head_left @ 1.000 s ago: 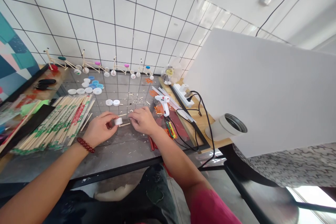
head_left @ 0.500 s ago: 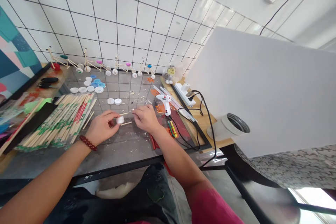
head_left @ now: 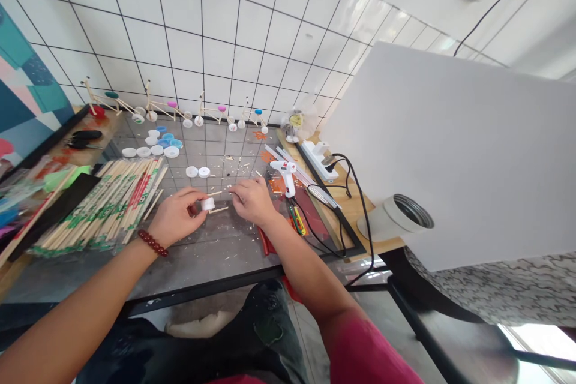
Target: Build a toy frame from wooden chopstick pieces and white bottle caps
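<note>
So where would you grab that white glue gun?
Probably by the handle of the glue gun, coming from the near side with the right hand: the handle points toward that side, while the barrel lies crosswise at its far end.

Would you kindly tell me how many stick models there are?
4, by the wall, left to right: green-seated model, pink-seated model, second pink-seated model, blue-seated model.
</note>
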Action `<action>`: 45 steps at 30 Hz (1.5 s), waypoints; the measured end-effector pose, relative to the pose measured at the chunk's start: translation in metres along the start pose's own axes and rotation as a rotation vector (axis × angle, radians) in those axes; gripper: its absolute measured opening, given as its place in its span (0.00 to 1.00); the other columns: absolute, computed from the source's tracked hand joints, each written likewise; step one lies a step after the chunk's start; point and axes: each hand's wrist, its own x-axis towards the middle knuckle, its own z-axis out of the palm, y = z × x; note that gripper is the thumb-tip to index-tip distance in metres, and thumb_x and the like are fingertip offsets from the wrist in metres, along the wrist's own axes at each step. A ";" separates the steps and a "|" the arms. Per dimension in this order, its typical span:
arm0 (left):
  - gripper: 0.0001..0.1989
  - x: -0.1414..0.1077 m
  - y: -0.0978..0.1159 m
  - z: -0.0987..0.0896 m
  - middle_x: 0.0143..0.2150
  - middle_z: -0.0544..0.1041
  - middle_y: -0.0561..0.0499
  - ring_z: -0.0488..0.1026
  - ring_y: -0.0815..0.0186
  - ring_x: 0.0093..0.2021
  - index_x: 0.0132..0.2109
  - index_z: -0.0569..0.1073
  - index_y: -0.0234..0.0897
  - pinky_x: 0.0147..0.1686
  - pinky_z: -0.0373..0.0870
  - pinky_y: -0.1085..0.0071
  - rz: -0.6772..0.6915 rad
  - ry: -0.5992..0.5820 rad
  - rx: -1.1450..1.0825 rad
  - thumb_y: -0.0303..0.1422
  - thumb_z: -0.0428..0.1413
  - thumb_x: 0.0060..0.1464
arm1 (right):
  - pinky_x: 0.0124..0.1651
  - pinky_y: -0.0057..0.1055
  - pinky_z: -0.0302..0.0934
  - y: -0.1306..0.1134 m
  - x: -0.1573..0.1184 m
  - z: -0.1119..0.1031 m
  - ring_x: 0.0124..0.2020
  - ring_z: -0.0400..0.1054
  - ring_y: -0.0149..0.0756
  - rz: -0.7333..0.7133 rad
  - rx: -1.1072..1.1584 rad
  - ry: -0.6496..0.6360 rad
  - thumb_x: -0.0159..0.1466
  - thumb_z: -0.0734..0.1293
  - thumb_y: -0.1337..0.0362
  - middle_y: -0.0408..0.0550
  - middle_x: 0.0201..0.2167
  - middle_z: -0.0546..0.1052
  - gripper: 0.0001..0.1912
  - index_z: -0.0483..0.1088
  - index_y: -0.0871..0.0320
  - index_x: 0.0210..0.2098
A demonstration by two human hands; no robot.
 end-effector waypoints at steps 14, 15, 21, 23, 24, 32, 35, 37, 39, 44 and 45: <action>0.13 0.002 0.003 -0.002 0.43 0.80 0.47 0.73 0.69 0.25 0.42 0.80 0.38 0.28 0.73 0.69 -0.041 -0.031 -0.006 0.38 0.57 0.54 | 0.53 0.41 0.47 0.001 0.000 0.001 0.47 0.73 0.42 -0.001 -0.002 -0.012 0.68 0.65 0.70 0.52 0.43 0.84 0.14 0.80 0.57 0.49; 0.13 0.002 0.003 -0.002 0.43 0.80 0.47 0.73 0.69 0.25 0.42 0.80 0.38 0.28 0.73 0.69 -0.044 -0.032 -0.006 0.38 0.57 0.53 | 0.53 0.41 0.47 0.001 0.000 0.001 0.47 0.73 0.42 -0.002 -0.002 -0.013 0.68 0.65 0.70 0.52 0.43 0.84 0.14 0.80 0.57 0.49; 0.13 0.001 0.001 -0.001 0.45 0.81 0.47 0.73 0.69 0.25 0.42 0.80 0.38 0.28 0.73 0.70 -0.048 -0.028 -0.002 0.38 0.57 0.53 | 0.53 0.41 0.47 0.000 -0.001 0.000 0.46 0.72 0.42 -0.005 -0.002 -0.015 0.68 0.64 0.70 0.52 0.43 0.84 0.14 0.79 0.57 0.48; 0.12 0.001 0.001 0.000 0.44 0.81 0.47 0.73 0.69 0.24 0.42 0.80 0.38 0.28 0.73 0.70 -0.040 -0.017 -0.002 0.38 0.57 0.53 | 0.54 0.42 0.47 0.000 -0.001 0.000 0.47 0.73 0.42 -0.006 0.003 -0.015 0.68 0.64 0.70 0.52 0.44 0.84 0.14 0.79 0.57 0.48; 0.12 0.001 0.001 0.000 0.43 0.81 0.47 0.73 0.69 0.24 0.42 0.80 0.38 0.27 0.73 0.70 -0.035 -0.013 -0.001 0.38 0.57 0.53 | 0.54 0.42 0.47 0.000 -0.001 0.000 0.47 0.73 0.43 -0.006 0.005 -0.015 0.68 0.64 0.70 0.52 0.44 0.84 0.14 0.79 0.57 0.48; 0.11 0.001 0.001 -0.001 0.43 0.82 0.47 0.73 0.70 0.23 0.41 0.80 0.39 0.26 0.73 0.71 -0.006 -0.002 0.008 0.37 0.57 0.53 | 0.54 0.42 0.47 -0.001 -0.002 -0.002 0.47 0.72 0.43 -0.035 0.038 -0.020 0.67 0.65 0.70 0.51 0.43 0.83 0.13 0.79 0.57 0.47; 0.12 0.001 0.001 -0.001 0.42 0.81 0.47 0.73 0.70 0.24 0.42 0.80 0.38 0.26 0.73 0.72 -0.002 -0.003 0.010 0.36 0.57 0.54 | 0.54 0.41 0.47 -0.002 -0.004 -0.004 0.47 0.71 0.42 -0.130 0.100 -0.069 0.65 0.68 0.67 0.50 0.44 0.82 0.13 0.79 0.56 0.48; 0.12 0.001 0.001 -0.001 0.43 0.81 0.47 0.73 0.70 0.24 0.43 0.80 0.38 0.26 0.73 0.71 0.000 -0.005 0.015 0.36 0.57 0.54 | 0.54 0.40 0.48 -0.002 -0.006 -0.004 0.49 0.71 0.43 -0.170 0.129 -0.112 0.64 0.71 0.64 0.50 0.46 0.82 0.13 0.79 0.56 0.48; 0.12 0.001 0.001 0.000 0.43 0.81 0.46 0.73 0.70 0.24 0.43 0.80 0.38 0.26 0.73 0.71 0.001 -0.006 0.016 0.37 0.57 0.54 | 0.53 0.40 0.48 -0.003 -0.006 -0.004 0.50 0.70 0.44 -0.175 0.132 -0.142 0.63 0.72 0.63 0.50 0.46 0.81 0.13 0.79 0.56 0.48; 0.12 0.001 0.000 0.000 0.44 0.81 0.46 0.74 0.70 0.24 0.43 0.81 0.38 0.27 0.74 0.71 0.000 0.010 0.005 0.37 0.58 0.55 | 0.53 0.40 0.49 -0.002 -0.006 -0.002 0.52 0.70 0.44 -0.179 0.143 -0.154 0.65 0.73 0.60 0.51 0.49 0.80 0.16 0.78 0.56 0.51; 0.12 0.001 0.000 -0.001 0.44 0.81 0.46 0.73 0.70 0.24 0.43 0.81 0.38 0.27 0.74 0.70 0.000 0.016 0.004 0.37 0.58 0.55 | 0.54 0.40 0.49 -0.001 -0.006 -0.002 0.53 0.70 0.45 -0.174 0.147 -0.146 0.65 0.73 0.60 0.51 0.50 0.80 0.17 0.78 0.56 0.53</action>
